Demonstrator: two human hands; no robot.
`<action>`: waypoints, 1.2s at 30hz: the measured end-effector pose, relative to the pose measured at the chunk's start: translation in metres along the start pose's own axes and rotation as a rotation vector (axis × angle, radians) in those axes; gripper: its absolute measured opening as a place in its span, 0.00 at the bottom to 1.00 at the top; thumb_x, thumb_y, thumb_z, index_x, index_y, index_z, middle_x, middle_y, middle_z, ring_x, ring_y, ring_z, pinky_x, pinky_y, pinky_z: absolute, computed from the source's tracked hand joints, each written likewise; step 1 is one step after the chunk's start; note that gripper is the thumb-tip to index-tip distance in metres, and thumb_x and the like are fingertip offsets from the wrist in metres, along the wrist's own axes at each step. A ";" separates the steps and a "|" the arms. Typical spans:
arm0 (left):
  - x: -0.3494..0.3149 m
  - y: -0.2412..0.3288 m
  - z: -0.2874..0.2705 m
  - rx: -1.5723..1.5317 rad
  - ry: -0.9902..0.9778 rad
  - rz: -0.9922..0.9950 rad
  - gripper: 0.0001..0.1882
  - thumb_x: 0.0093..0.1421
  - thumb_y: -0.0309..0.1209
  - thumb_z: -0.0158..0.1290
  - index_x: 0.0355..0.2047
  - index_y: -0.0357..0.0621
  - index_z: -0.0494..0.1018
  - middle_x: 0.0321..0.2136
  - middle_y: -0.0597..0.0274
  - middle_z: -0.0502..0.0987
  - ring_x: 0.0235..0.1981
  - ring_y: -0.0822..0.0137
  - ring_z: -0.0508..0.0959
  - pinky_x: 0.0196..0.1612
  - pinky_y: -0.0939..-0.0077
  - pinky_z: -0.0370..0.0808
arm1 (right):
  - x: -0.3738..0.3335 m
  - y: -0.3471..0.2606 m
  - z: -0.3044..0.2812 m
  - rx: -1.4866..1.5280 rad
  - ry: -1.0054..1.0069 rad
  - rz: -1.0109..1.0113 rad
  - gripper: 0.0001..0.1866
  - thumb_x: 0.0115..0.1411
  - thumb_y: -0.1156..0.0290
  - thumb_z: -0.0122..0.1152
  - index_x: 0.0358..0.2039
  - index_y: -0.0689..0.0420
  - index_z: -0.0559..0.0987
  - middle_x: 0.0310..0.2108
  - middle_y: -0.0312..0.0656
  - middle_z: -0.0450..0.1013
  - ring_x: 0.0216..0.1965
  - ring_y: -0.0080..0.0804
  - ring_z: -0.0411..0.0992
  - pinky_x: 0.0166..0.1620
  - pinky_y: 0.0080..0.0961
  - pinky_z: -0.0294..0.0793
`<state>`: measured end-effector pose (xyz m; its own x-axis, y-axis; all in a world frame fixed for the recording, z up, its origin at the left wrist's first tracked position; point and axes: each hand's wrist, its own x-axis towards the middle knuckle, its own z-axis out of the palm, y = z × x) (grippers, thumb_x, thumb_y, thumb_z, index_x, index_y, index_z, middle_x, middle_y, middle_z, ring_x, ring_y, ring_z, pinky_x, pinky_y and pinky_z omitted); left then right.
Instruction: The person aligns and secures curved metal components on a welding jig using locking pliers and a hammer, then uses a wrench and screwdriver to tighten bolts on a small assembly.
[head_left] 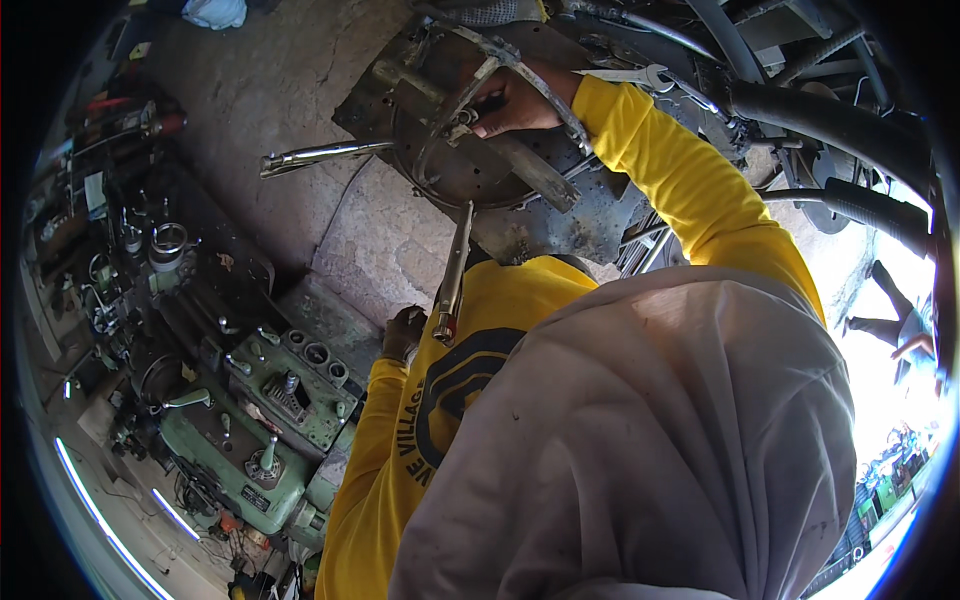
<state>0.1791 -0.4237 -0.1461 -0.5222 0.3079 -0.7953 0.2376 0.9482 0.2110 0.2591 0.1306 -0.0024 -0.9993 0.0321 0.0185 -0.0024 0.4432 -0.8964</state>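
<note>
My right hand (520, 103) reaches into a curved, spoked metal frame (487, 70) on a workbench. Its fingers are bent, with thumb and fingertips close to a small round metal fitting (466, 117); what lies inside the grip is partly hidden. Below the hand runs a flat metal bar (540, 175), across a dark round plate (412, 150). Two shiny tubular handles (318, 157) (457, 262) stick out from this assembly, one leftward and one toward me. My left hand (404, 328) hangs low beside my body, apart from the bench; its fingers are too dark to read.
A green lathe (235, 455) with levers and dials stands to the left. An open-ended spanner (655, 77) lies beyond my right wrist, among metal rods and dark pipes (820, 125). A white cloth bundle (214, 12) rests on the floor at the far left. Someone (905, 335) is at the right edge.
</note>
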 end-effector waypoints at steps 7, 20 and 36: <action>-0.023 0.039 -0.014 0.072 0.017 -0.030 0.22 0.58 0.45 0.51 0.49 0.49 0.73 0.41 0.51 0.79 0.44 0.54 0.79 0.46 0.64 0.74 | 0.007 -0.006 -0.003 0.235 -0.057 0.055 0.21 0.49 0.69 0.71 0.44 0.56 0.76 0.38 0.37 0.73 0.42 0.27 0.69 0.49 0.27 0.67; -0.012 0.022 -0.005 -0.027 -0.002 -0.048 0.22 0.58 0.47 0.50 0.49 0.52 0.73 0.41 0.51 0.79 0.44 0.53 0.79 0.45 0.65 0.74 | 0.006 -0.020 -0.009 0.112 -0.065 0.025 0.17 0.52 0.65 0.68 0.41 0.56 0.76 0.36 0.36 0.75 0.39 0.26 0.70 0.44 0.28 0.69; -0.010 0.022 -0.002 -0.264 -0.002 -0.015 0.21 0.57 0.43 0.53 0.47 0.47 0.74 0.35 0.53 0.81 0.36 0.61 0.81 0.40 0.67 0.74 | 0.005 -0.023 -0.010 0.080 -0.077 0.044 0.17 0.52 0.64 0.67 0.41 0.56 0.76 0.32 0.36 0.74 0.39 0.28 0.70 0.45 0.28 0.68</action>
<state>0.1878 -0.4055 -0.1318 -0.5223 0.2937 -0.8006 0.0078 0.9404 0.3399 0.2550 0.1299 0.0230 -0.9984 -0.0204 -0.0532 0.0420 0.3695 -0.9283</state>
